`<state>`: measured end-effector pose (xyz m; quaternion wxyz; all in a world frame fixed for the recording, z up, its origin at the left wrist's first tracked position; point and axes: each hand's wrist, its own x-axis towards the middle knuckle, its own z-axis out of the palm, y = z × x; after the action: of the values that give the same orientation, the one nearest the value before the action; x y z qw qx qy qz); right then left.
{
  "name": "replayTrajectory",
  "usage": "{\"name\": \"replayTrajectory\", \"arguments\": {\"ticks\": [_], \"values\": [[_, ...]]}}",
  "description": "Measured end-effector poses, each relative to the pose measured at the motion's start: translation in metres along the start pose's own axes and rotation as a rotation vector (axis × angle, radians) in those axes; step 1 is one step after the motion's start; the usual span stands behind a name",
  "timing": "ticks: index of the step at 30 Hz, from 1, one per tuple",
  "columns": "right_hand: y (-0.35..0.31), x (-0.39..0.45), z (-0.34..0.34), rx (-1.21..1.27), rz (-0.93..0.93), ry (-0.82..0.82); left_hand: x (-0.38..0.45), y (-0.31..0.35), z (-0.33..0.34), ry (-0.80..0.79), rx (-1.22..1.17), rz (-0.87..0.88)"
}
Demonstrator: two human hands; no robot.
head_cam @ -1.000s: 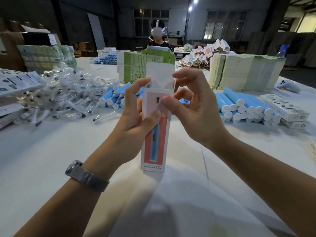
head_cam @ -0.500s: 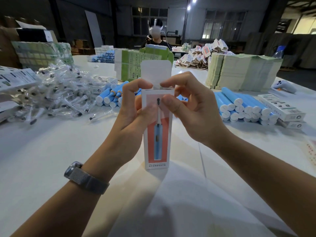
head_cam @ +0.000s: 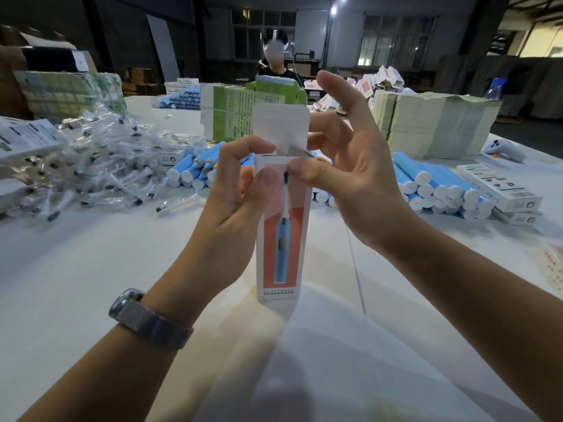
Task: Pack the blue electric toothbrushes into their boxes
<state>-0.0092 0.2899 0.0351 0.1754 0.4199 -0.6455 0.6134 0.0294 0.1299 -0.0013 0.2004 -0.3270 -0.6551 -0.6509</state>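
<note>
A white toothbrush box [head_cam: 283, 239] with a red panel and a blue brush printed on it stands upright on the table, its top flap raised. My left hand [head_cam: 234, 193] grips its upper left side, thumb on the front, forefinger at the top edge. My right hand [head_cam: 350, 166] touches the top right corner with its thumb on a small side flap, the other fingers spread and lifted behind the raised flap. Blue toothbrush handles lie in one pile [head_cam: 441, 190] to the right and another [head_cam: 195, 169] behind my left hand.
A heap of bagged brush heads [head_cam: 100, 166] covers the left. Green flat cartons [head_cam: 231, 114] stand behind the box, stacked flat cartons [head_cam: 432, 123] at the right, finished boxes [head_cam: 499, 187] far right. A person [head_cam: 275, 60] sits across the table.
The box has come down from tilted in the air to standing upright on the table. My right fingers have uncurled and lifted from the top while the thumb stays at the corner.
</note>
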Motion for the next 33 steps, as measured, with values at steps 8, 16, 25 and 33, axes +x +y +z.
{"name": "replayTrajectory", "arguments": {"ticks": [8,16,25,33], "values": [[-0.0020,0.0005,0.0015,-0.047,-0.043,-0.065,-0.0027,-0.0031,0.0036,0.039,0.041,0.105],[-0.0035,0.0011,-0.0005,-0.077,-0.037,-0.082,-0.0011,-0.0070,0.0014,0.062,0.080,0.102],[-0.0025,-0.0006,-0.0003,-0.151,-0.040,-0.081,-0.0022,-0.0068,0.0011,0.069,0.078,0.083],[-0.0101,0.0005,0.0030,-0.175,-0.020,-0.057,-0.0022,-0.0061,0.0006,0.041,0.090,0.094]]}}
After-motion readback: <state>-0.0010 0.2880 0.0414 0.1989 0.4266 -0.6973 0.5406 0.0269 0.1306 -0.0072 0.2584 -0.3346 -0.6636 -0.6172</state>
